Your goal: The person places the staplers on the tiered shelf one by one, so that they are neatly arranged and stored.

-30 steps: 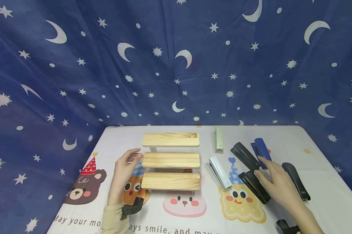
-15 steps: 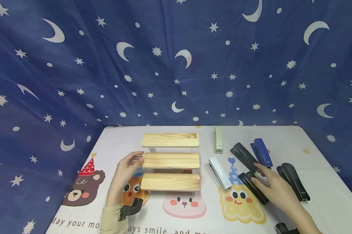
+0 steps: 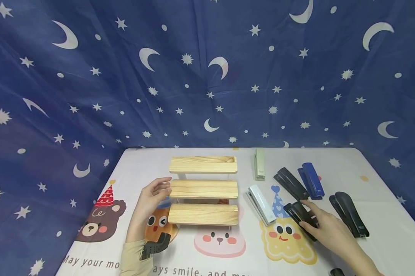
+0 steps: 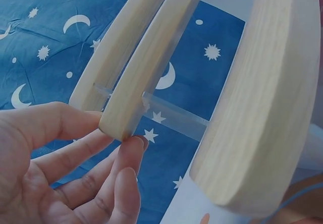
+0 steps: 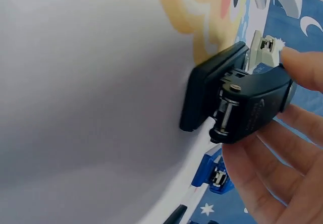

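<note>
At the left end of a three-tier wooden shelf rack point(image 3: 203, 189), my left hand point(image 3: 153, 196) pinches the middle board point(image 4: 144, 62) between thumb and fingers. My right hand point(image 3: 328, 227) grips the nearer black stapler point(image 3: 301, 214), thumb on one side and fingers on the other. In the right wrist view this stapler point(image 5: 257, 103) stands on its base, its hinge end towards the camera. A second black stapler point(image 3: 291, 183) lies just behind it. To the right of the right hand is a larger black stapler point(image 3: 349, 214).
A blue stapler point(image 3: 311, 180) lies behind the right hand. Between rack and black staplers are a white stapler point(image 3: 261, 205) and a pale green stapler point(image 3: 259, 165). Everything stands on a cartoon-printed tablecloth point(image 3: 221, 264) before a starry blue curtain point(image 3: 207, 76).
My right hand has come down and left from beside the blue stapler, and its thumb and fingers have closed round the nearer black stapler. The left hand stays at the middle board.
</note>
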{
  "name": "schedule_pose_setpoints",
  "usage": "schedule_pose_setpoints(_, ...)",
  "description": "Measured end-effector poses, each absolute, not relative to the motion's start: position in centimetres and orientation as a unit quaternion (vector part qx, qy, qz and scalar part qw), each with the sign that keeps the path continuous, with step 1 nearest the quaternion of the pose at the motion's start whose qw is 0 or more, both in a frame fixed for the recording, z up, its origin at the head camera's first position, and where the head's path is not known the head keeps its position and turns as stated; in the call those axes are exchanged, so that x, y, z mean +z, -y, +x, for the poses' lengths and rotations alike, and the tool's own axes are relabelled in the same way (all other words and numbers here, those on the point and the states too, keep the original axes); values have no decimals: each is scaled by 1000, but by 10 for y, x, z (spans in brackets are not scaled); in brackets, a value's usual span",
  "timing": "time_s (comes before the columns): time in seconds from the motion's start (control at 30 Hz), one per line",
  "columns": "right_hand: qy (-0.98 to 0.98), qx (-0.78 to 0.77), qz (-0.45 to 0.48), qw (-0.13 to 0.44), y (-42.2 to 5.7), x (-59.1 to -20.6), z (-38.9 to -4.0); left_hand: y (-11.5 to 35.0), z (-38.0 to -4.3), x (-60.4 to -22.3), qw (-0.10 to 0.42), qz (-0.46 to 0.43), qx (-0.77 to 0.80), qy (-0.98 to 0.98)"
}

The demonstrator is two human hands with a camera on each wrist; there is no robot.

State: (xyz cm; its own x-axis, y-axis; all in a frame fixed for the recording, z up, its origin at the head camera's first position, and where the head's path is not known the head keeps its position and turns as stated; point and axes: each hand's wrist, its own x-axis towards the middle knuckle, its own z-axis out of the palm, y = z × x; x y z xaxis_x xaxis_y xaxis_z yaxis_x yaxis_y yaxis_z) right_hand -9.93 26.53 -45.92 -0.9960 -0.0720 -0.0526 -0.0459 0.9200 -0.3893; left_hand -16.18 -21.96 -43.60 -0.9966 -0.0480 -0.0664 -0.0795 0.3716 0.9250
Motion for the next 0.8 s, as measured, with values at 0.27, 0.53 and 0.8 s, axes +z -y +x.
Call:
schedule_pose_setpoints(0.27,-981,-192,-25,35,-266,-463,-100,222,-162,-435,26,-31,571,-820)
schedule_pose_setpoints(0.53,-977,-209,-6,41,-266,-465,-103,223,-161,-434,40,-14,584,-810)
schedule_pose_setpoints(0.8,-975,-219,5,30,-266,-465,-102,224,-159,-432,44,-16,584,-810)
